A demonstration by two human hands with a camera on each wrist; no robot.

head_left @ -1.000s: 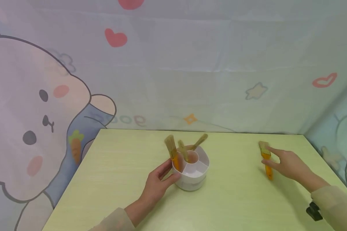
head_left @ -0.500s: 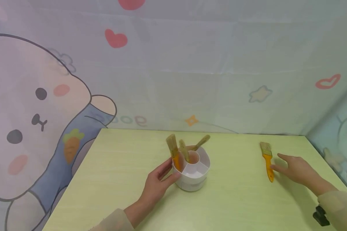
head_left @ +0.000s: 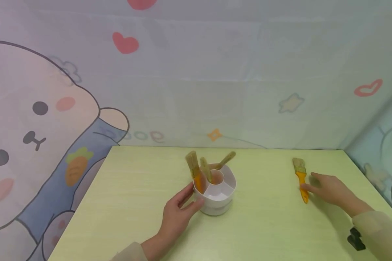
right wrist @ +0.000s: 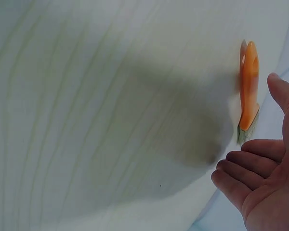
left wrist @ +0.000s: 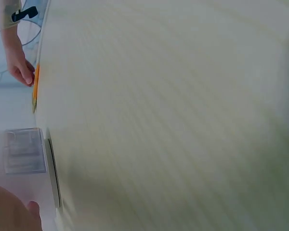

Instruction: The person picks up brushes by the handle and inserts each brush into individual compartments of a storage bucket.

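My left hand [head_left: 176, 219] holds a white round divided holder [head_left: 219, 195] at its left side, thumb on the front wall and fingers behind. Upright in the holder's left section is a paintbrush [head_left: 193, 166] with an orange handle, bristles up. A second brush [head_left: 205, 169] stands in the centre cup, and another brush [head_left: 227, 159] leans out at the back right. On the table to the right lies an orange-handled paintbrush [head_left: 301, 181], bristles pointing away from me. Beside it my right hand [head_left: 330, 188] has its fingers extended, thumb tip close to the handle.
The pale yellow-green table [head_left: 143, 188] ends at a curtain [head_left: 215, 72] printed with a bear, hearts and stars. A small dark device [head_left: 356, 239] is strapped at my right sleeve. The left wrist view shows the holder's see-through drawer [left wrist: 24, 151] low down.
My right hand has drawn back to the right from the lying paintbrush, where its finger and thumb overlapped it. That brush stays on the table. My left hand remains on the holder.
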